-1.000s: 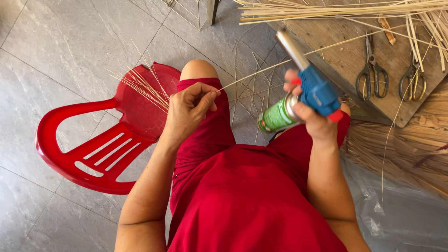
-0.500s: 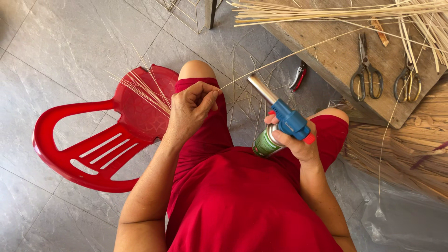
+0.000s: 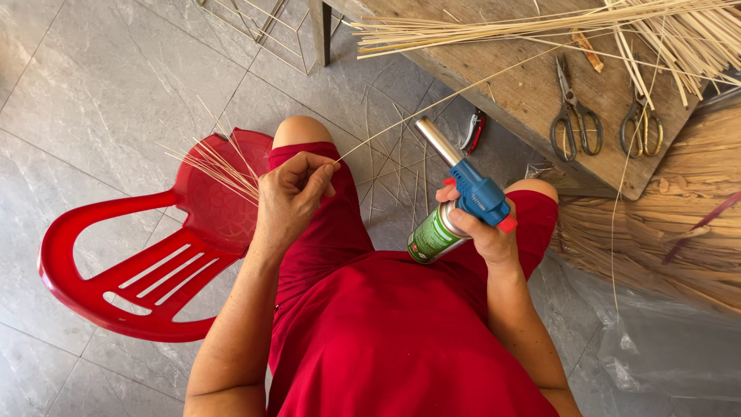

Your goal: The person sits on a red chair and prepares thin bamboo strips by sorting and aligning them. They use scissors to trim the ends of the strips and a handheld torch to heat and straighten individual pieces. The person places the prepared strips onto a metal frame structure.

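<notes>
My right hand [image 3: 482, 232] grips a gas torch [image 3: 455, 201]: a green canister with a blue head and a metal nozzle that points up and to the left. My left hand [image 3: 292, 199] pinches a small bundle of thin pale straw strands [image 3: 220, 166] over my left knee. One long strand [image 3: 463, 85] runs from these fingers up to the right, towards the wooden bench. The nozzle tip sits just below that strand, a little apart from my left hand. I wear red clothes and sit with both knees showing.
A red plastic chair [image 3: 116, 270] lies tipped on the grey tile floor at my left. A wooden bench [image 3: 525, 93] ahead carries straw bundles [image 3: 556, 23] and two pairs of scissors [image 3: 573, 116]. Red-handled pruners [image 3: 473, 131] lie on the floor. Heaped dry straw [image 3: 664, 232] fills the right.
My right hand has lowered the torch and drawn it in towards my lap, its nozzle turning to point at the strand. My left hand has kept its pinch in place.
</notes>
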The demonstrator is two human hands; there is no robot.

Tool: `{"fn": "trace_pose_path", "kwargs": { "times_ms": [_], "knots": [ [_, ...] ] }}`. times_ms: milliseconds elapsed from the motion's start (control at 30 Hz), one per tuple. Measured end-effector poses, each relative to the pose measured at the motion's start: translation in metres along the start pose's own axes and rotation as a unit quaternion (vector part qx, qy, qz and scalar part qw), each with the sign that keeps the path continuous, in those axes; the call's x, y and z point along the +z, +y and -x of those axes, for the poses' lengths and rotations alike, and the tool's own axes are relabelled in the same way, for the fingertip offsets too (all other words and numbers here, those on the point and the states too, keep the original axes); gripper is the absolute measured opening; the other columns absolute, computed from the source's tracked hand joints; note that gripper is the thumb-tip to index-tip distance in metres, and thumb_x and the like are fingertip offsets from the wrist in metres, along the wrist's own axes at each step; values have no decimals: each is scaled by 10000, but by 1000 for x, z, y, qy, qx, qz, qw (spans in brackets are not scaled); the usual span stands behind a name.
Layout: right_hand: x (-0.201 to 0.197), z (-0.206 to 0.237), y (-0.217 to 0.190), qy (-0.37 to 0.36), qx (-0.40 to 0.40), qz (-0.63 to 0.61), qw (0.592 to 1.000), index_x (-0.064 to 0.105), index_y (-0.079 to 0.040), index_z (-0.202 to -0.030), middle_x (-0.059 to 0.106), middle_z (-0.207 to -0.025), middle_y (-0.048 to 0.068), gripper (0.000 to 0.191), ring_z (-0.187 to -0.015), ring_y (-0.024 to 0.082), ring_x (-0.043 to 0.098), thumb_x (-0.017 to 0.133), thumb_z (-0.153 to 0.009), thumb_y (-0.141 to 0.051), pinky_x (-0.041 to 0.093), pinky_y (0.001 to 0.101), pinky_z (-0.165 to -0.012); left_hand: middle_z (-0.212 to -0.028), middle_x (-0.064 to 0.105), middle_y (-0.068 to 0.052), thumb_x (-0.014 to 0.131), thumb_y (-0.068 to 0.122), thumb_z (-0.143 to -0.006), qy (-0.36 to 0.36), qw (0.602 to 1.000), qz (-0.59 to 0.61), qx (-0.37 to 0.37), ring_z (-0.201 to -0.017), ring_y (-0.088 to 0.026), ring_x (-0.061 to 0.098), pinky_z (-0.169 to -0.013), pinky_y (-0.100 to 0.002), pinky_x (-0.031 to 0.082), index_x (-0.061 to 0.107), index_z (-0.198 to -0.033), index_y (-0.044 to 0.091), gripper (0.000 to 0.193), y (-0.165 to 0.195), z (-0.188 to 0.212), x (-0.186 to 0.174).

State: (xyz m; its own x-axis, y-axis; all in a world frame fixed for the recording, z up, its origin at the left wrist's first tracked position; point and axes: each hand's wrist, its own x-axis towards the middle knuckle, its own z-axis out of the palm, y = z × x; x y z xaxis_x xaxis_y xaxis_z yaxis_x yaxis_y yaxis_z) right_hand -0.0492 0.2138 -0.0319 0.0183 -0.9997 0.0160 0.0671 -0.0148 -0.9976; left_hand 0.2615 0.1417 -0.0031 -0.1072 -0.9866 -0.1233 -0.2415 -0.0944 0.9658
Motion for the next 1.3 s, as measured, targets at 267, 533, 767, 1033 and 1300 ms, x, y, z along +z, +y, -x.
{"fn": "trace_pose_path", "kwargs": {
  "times_ms": [267,533,767,1033,1300],
  "knots": [
    [-17,-2,4,59,1,0,998,684,-9,-1123,734,-1101,147,277,-1085,242,705,723,-869,-112,544,415,-1052,-668,689,2,663,146,-1004,7,1000,0,-1,-531,-10,517,-468,-196,398,759,-1011,43,140,-3,4,-5],
    [-17,-5,10,100,-24,-78,992,668,-28,-1089,687,-1246,199,217,-1109,263,689,716,-888,-95,540,438,-1050,-668,685,-3,651,158,-1001,-2,999,10,-39,-540,-20,514,-478,-206,407,766,-1018,55,155,-5,10,-17],
    [-8,-18,-7,23,-9,-148,989,676,-42,-1074,609,-1451,217,315,-1119,270,683,764,-805,-182,532,449,-1050,-751,722,2,665,225,-978,-95,993,73,-25,-669,-45,640,-591,-224,521,762,-1020,61,196,-20,32,-42],
    [16,-34,-10,-10,-26,-123,992,675,-30,-1071,636,-1384,201,294,-1118,278,689,778,-838,-175,545,454,-1042,-769,764,-21,687,232,-939,-141,985,24,-96,-743,-72,703,-658,-261,569,786,-993,62,205,-40,59,-63],
    [26,-30,-10,-52,-40,-49,997,698,2,-1110,651,-1304,212,270,-1145,287,712,754,-866,-99,543,469,-1089,-814,770,-44,679,204,-962,-144,976,135,-89,-780,-106,702,-738,-285,586,783,-1026,47,198,-47,59,-66]
  ]
}}
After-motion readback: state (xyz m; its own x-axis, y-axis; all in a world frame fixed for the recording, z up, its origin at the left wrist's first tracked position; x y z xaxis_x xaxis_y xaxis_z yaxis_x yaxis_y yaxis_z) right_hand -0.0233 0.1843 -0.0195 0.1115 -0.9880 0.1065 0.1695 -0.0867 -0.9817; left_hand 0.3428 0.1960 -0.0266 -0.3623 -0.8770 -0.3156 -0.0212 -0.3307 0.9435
